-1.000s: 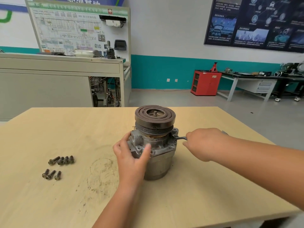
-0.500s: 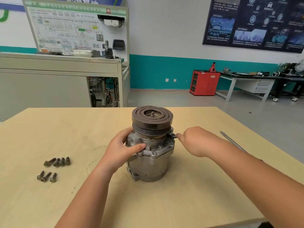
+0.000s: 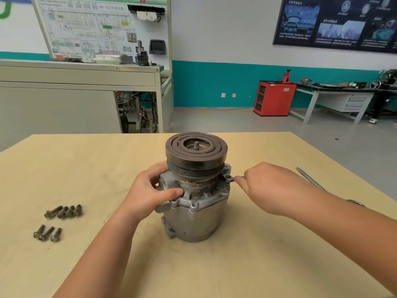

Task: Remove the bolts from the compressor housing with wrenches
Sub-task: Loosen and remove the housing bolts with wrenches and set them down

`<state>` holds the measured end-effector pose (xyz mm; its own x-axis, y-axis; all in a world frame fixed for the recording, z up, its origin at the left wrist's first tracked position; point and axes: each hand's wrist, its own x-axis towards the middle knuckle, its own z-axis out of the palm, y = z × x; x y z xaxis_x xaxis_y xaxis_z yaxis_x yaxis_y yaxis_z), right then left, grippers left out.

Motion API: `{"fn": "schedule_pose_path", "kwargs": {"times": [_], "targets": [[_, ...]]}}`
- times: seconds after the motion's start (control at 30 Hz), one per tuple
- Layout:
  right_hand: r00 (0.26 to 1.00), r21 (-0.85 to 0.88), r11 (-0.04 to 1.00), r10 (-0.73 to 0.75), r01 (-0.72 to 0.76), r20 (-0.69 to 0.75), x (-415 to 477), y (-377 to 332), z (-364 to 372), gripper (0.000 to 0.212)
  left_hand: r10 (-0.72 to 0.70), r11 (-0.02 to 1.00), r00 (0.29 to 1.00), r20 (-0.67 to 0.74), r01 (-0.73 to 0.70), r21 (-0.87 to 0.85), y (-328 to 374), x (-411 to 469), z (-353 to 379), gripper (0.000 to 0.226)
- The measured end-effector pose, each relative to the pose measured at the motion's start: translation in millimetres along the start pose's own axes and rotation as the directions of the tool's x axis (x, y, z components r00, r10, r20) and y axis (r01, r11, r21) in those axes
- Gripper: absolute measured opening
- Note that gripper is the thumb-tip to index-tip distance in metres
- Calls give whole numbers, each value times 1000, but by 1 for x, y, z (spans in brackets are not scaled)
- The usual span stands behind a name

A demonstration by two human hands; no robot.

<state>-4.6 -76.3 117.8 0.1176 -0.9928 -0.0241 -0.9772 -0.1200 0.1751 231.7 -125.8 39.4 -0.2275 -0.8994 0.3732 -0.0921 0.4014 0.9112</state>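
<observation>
A grey metal compressor (image 3: 194,214) stands upright mid-table, with a dark grooved pulley (image 3: 196,151) on top. My left hand (image 3: 150,191) grips the housing's upper left side, thumb across its front. My right hand (image 3: 266,186) holds a small wrench (image 3: 231,178) whose ring end sits on a bolt at the housing's upper right flange. Most of the wrench is hidden in the hand. Several removed bolts (image 3: 64,211) lie in a row at the left, with three more bolts (image 3: 47,233) in front of them.
A long metal tool (image 3: 309,178) lies on the wooden table (image 3: 236,265) behind my right forearm. Beyond the table are a grey cabinet (image 3: 64,93) with a training board, a red cabinet (image 3: 274,97) and a workbench (image 3: 343,93).
The view shifted slightly. My left hand moved up from the front of the housing to its upper left side. My right hand stays at the wrench on the right flange bolt.
</observation>
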Motion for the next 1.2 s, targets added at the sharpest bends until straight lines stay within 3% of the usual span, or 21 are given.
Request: {"fn": "schedule_pose_path", "kwargs": {"times": [0.13, 0.27, 0.43, 0.53, 0.6, 0.7, 0.77, 0.8, 0.87, 0.93, 1.0, 1.1, 1.2], "targets": [[998, 86, 995, -55, 53, 22, -1, 13, 0, 54, 6, 994, 992, 125, 8, -111, -8, 12, -7, 48], [967, 94, 968, -239, 231, 85, 11, 32, -6, 52, -5, 973, 971, 238, 59, -221, -17, 25, -14, 47], [823, -176, 809, -568, 561, 13, 44, 45, -10, 45, -73, 918, 921, 383, 212, -336, -28, 40, -20, 52], [715, -252, 713, -692, 654, -105, 55, 44, -9, 58, -150, 893, 878, 454, 318, -320, -26, 43, -22, 70], [682, -218, 705, -709, 675, -178, 53, 47, -9, 51, -186, 905, 880, 437, 326, -272, -22, 40, -22, 81], [779, -7, 801, -585, 599, -225, 42, 58, -7, 38, -132, 962, 965, 225, 180, -207, -14, 20, -24, 90], [871, 221, 843, -462, 490, -168, 31, 69, -1, 28, 71, 991, 991, -111, -83, -102, -8, -4, -19, 64], [907, 373, 828, -400, 419, -130, 23, 70, 2, 26, 217, 972, 941, -262, -233, -33, -3, -18, -15, 48], [954, 709, 671, -299, 218, -10, 7, 60, 7, 28, 476, 879, 797, -372, -445, 173, 6, -40, 3, 27], [957, 917, 396, -249, -37, 146, -9, 44, 13, 29, 630, 756, 720, -291, -483, 443, 12, -50, 25, 28], [930, 959, 209, -274, -193, 247, -22, 26, 17, 29, 578, 749, 771, -269, -371, 548, 10, -51, 36, 48], [912, 960, 104, -299, -261, 280, -33, 7, 17, 27, 197, 930, 931, -307, -79, 358, 6, -44, 29, 90], [905, 952, 39, -300, -303, 300, -33, -1, 14, 25, 38, 967, 975, -217, 19, 255, -5, -37, 22, 106]]}}
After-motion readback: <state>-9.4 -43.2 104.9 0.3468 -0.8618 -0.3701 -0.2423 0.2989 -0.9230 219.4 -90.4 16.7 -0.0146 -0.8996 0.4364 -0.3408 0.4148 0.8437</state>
